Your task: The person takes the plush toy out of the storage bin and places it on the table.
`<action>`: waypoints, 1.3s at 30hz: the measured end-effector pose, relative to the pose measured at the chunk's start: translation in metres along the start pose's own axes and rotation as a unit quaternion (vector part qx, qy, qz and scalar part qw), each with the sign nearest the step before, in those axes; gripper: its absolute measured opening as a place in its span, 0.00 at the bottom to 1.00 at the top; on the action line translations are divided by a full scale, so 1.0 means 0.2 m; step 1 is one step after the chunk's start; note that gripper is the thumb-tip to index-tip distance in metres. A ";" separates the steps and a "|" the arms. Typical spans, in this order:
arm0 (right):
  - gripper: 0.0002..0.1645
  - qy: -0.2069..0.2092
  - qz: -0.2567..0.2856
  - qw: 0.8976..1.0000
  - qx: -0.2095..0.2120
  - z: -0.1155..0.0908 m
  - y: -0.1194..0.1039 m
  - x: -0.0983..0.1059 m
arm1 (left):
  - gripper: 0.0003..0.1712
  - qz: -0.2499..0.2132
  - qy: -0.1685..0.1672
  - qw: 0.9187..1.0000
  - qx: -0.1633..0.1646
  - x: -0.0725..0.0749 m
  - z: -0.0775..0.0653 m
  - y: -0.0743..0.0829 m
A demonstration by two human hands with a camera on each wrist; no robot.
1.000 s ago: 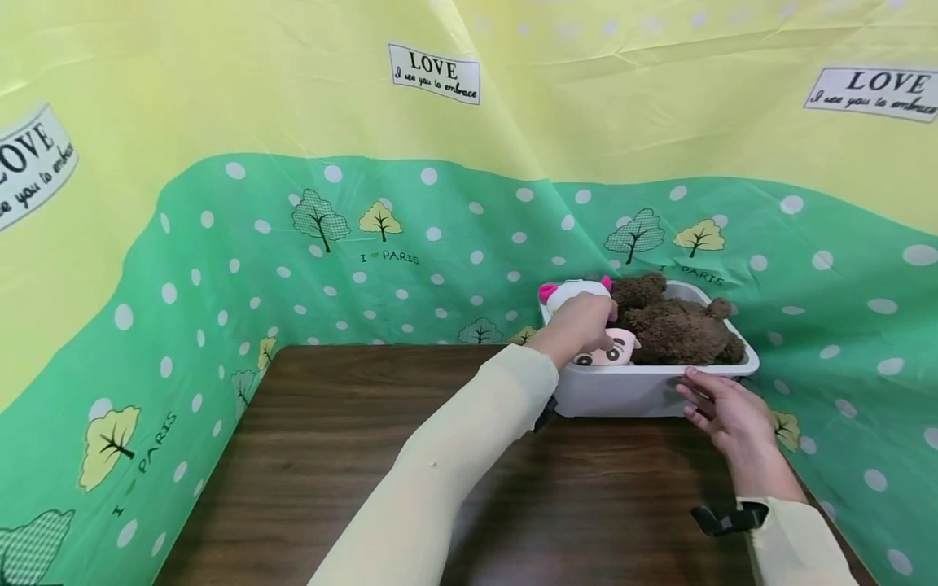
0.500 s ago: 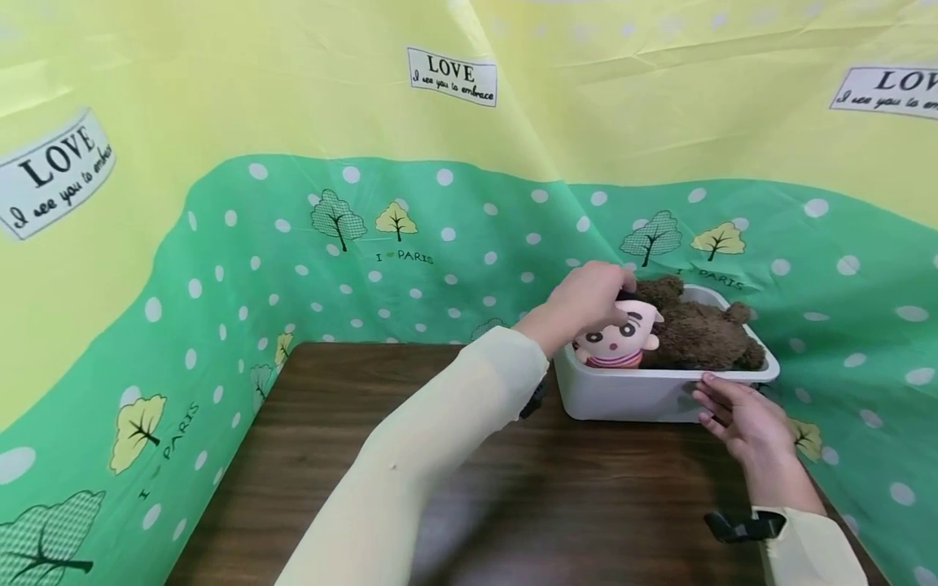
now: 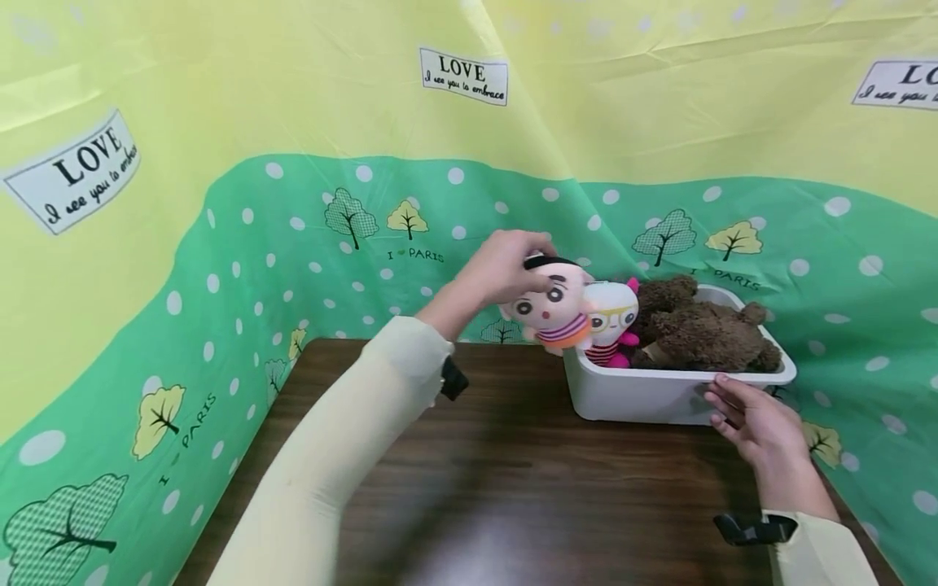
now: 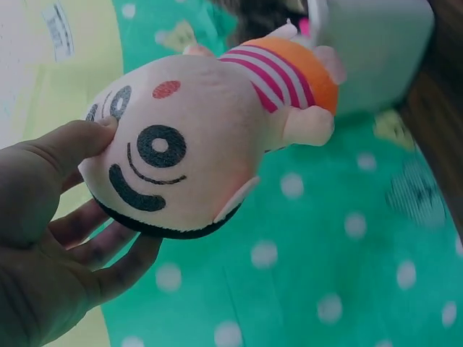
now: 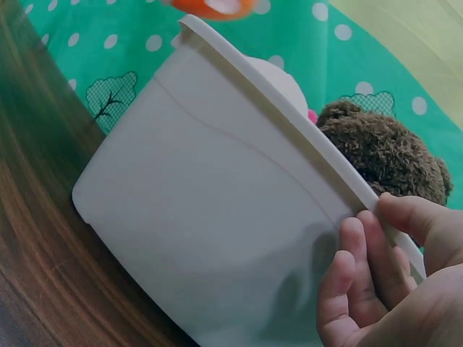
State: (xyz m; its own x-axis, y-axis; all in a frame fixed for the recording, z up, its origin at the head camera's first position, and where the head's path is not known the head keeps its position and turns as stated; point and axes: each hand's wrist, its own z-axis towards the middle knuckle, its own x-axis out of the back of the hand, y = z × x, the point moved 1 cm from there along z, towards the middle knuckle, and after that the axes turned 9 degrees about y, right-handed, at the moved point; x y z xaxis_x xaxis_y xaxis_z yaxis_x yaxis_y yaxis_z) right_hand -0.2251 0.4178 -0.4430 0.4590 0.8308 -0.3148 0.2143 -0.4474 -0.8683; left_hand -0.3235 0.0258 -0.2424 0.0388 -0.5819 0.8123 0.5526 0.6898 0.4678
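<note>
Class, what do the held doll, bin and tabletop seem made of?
Doll: likely short-pile plush, matte, with stitched-looking eyes. Bin: probably plastic, smooth, satin, showing no grain or weave. Tabletop: wood or wood-look laminate, slightly glossy: streaky grain, bright reflection.

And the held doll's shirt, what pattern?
Pink and white stripes on the shirt, clearest in the left wrist view.

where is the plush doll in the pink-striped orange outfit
In the head view, the doll is right of centre, gripped by the left hand, at the left end of the white rectangular plastic bin.
</note>
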 end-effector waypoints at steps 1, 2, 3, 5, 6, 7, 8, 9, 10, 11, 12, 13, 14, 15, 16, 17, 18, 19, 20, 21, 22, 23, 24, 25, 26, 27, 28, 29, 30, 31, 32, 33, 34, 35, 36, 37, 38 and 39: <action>0.04 0.003 0.000 1.000 -0.002 0.00 0.00 0.00 | 0.24 -0.001 0.001 1.000 0.008 0.02 -0.01 -0.03; 0.04 0.003 -0.001 1.000 -0.003 0.00 0.00 0.01 | 0.24 -0.003 0.005 1.000 0.011 0.05 -0.03 -0.07; 0.04 0.004 -0.002 1.000 -0.004 0.01 0.01 0.01 | 0.24 -0.003 0.008 1.000 0.015 0.07 -0.04 -0.11; 0.04 0.005 -0.003 1.000 -0.005 0.01 0.01 0.01 | 0.24 0.004 0.013 1.000 0.023 0.12 -0.08 -0.19; 0.04 0.003 -0.004 1.000 -0.005 0.01 0.01 0.01 | 0.23 0.009 0.015 0.999 0.028 0.14 -0.09 -0.23; 0.05 0.001 -0.005 1.000 -0.004 0.02 0.01 0.01 | 0.23 0.017 0.017 0.999 0.034 0.16 -0.11 -0.28; 0.05 -0.001 -0.006 1.000 -0.003 0.02 0.01 0.01 | 0.22 0.023 0.022 0.999 0.038 0.18 -0.13 -0.32; 0.05 0.000 -0.007 1.000 -0.001 0.02 0.00 0.01 | 0.22 0.030 0.022 0.998 0.047 0.19 -0.15 -0.37; 0.05 0.000 -0.008 1.000 0.000 0.02 0.00 0.01 | 0.22 0.035 0.022 0.998 0.056 0.20 -0.16 -0.41; 0.05 0.000 -0.008 1.000 0.001 0.02 0.00 0.01 | 0.22 0.040 0.022 0.997 0.063 0.21 -0.18 -0.45; 0.05 0.001 -0.008 1.000 0.002 0.02 -0.01 0.01 | 0.22 0.043 0.021 0.996 0.071 0.22 -0.19 -0.49; 0.05 0.002 -0.007 1.000 0.002 0.02 -0.01 0.00 | 0.22 0.046 0.020 0.996 0.078 0.22 -0.20 -0.53; 0.05 0.003 -0.006 1.000 0.003 0.01 -0.01 0.00 | 0.23 0.049 0.018 0.995 0.086 0.23 -0.21 -0.57; 0.04 0.004 -0.005 1.000 0.003 0.01 -0.01 0.00 | 0.23 0.051 0.015 0.994 0.092 0.23 -0.22 -0.61; 0.04 0.003 -0.003 1.000 0.003 0.01 -0.01 0.00 | 0.23 0.054 0.015 0.993 0.100 0.23 -0.23 -0.65; 0.04 0.004 -0.002 1.000 0.003 0.01 -0.01 0.00 | 0.23 0.056 0.014 0.992 0.109 0.23 -0.23 -0.69; 0.05 0.003 0.000 1.000 0.004 0.01 -0.01 0.00 | 0.23 0.059 0.014 0.991 0.115 0.23 -0.24 -0.73; 0.05 0.003 0.001 1.000 0.004 0.01 -0.01 0.00 | 0.23 0.062 0.013 0.991 0.121 0.23 -0.25 -0.76; 0.05 0.003 0.001 1.000 0.004 0.01 -0.01 0.00 | 0.23 0.063 0.011 0.990 0.127 0.22 -0.25 -0.80; 0.06 0.004 0.000 1.000 0.004 0.01 -0.01 0.00 | 0.23 0.066 0.010 0.989 0.132 0.22 -0.26 -0.84; 0.06 0.003 -0.002 1.000 0.003 0.01 -0.01 0.00 | 0.23 0.069 0.008 0.988 0.137 0.22 -0.27 -0.88; 0.06 0.003 -0.006 1.000 0.003 0.01 0.00 -0.01 | 0.23 0.072 0.005 0.987 0.141 0.22 -0.27 -0.91; 0.05 0.003 -0.009 1.000 0.003 0.01 0.00 -0.01 | 0.23 0.076 0.001 0.986 0.145 0.22 -0.28 -0.95; 0.05 0.005 -0.011 1.000 0.003 0.01 0.00 -0.01 | 0.23 0.077 -0.003 0.986 0.150 0.22 -0.28 -0.98; 0.04 0.006 -0.014 1.000 0.003 0.01 0.00 0.00 | 0.23 0.079 -0.006 0.984 0.157 0.21 -0.28 -1.01; 0.04 0.007 -0.017 1.000 0.004 0.01 0.00 0.00 | 0.23 0.082 -0.009 0.983 0.163 0.21 -0.28 -1.04; 0.04 0.007 -0.017 1.000 0.005 0.01 0.00 0.00 | 0.23 0.084 -0.012 0.982 0.169 0.21 -0.28 -1.07; 0.04 0.009 -0.017 1.000 0.006 0.01 0.00 0.00 | 0.23 0.085 -0.015 0.981 0.175 0.21 -0.29 -1.10; 0.04 0.011 -0.016 1.000 0.007 0.01 0.00 0.00 | 0.24 0.088 -0.018 0.979 0.182 0.20 -0.29 -1.13; 0.04 0.012 -0.016 1.000 0.009 0.01 0.00 0.01 | 0.24 0.086 -0.021 0.978 0.188 0.19 -0.30 -1.16; 0.04 0.012 -0.016 1.000 0.011 0.01 0.00 0.01 | 0.24 0.088 -0.022 0.977 0.194 0.18 -0.31 -1.18; 0.04 0.013 -0.015 1.000 0.013 0.01 0.00 0.00 | 0.24 0.090 -0.024 0.976 0.198 0.17 -0.32 -1.21; 0.04 0.013 -0.015 1.000 0.014 0.01 0.00 0.00 | 0.24 0.093 -0.025 0.975 0.201 0.16 -0.33 -1.24; 0.04 0.013 -0.016 1.000 0.014 0.01 0.00 0.00 | 0.24 0.093 -0.025 0.974 0.205 0.15 -0.34 -1.26; 0.04 0.015 -0.017 1.000 0.015 0.01 0.00 0.00 | 0.24 0.095 -0.025 0.973 0.208 0.14 -0.34 -1.28; 0.04 0.017 -0.019 1.000 0.015 0.01 0.00 0.00 | 0.24 0.097 -0.024 0.973 0.210 0.13 -0.35 -1.30; 0.03 0.020 -0.020 0.999 0.015 0.00 0.00 0.00 | 0.24 0.100 -0.024 0.972 0.210 0.12 -0.36 -1.31; 0.03 0.023 -0.022 0.999 0.015 0.00 0.00 0.00 | 0.24 0.103 -0.024 0.972 0.209 0.11 -0.36 -1.33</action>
State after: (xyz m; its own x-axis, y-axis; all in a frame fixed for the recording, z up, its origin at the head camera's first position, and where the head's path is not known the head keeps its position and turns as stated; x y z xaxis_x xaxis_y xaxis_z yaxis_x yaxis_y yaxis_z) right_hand -0.2255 0.4187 -0.4427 0.4889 0.8334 -0.2579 0.2097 -0.3992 -0.8925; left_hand -0.4097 -0.2006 -0.3740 0.0686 -0.3988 0.9145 0.1498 0.9104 0.3858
